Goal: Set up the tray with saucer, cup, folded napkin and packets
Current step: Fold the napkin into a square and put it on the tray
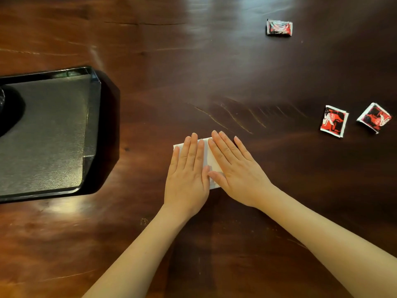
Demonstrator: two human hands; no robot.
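A folded white napkin (pixel 209 157) lies on the dark wooden table, mostly covered by both hands. My left hand (pixel 188 175) lies flat on its left part, fingers straight and together. My right hand (pixel 234 171) lies flat on its right part, thumb touching the left hand. A black tray (pixel 92 117) sits at the left, with a dark round object (pixel 8 110) at its left edge, cut off by the frame. Three red-and-black packets lie on the table: one far right at the back (pixel 279 27), two at mid right (pixel 334 121) (pixel 374 117).
The dark brown wooden table (pixel 171 72) fills the view, with light glare at the back centre. The tray's textured floor (pixel 47 136) shows bare on its right half.
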